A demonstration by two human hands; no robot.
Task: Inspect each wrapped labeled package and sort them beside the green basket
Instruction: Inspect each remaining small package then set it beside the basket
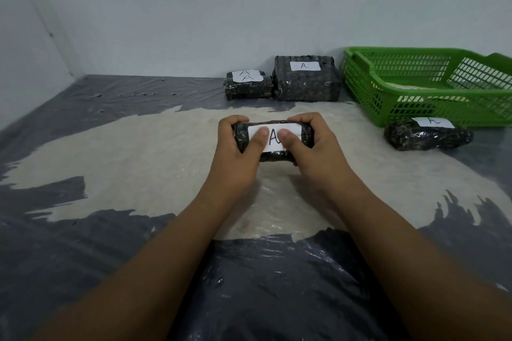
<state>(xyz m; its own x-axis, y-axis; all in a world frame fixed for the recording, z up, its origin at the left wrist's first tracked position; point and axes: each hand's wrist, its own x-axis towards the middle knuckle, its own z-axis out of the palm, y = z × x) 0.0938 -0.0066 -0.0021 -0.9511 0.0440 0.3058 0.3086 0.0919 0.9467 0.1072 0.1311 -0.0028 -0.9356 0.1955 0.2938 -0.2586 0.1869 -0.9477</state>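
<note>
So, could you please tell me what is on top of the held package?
The package bears a white label marked A; left hand and right hand thumbs cover parts of it.

The held package (274, 156) is in the middle of the plastic sheet (110, 230), between the left hand (235, 152) and the right hand (313, 147), one at each end. The basket (360, 83) stands at the far right, near the back wall (249, 8). One package (426, 135) lies close in front of it. To the basket's left, by the wall, sit two more: the larger package (306, 83) just beside the basket, and the smaller package (248, 88) just left of that.
</note>
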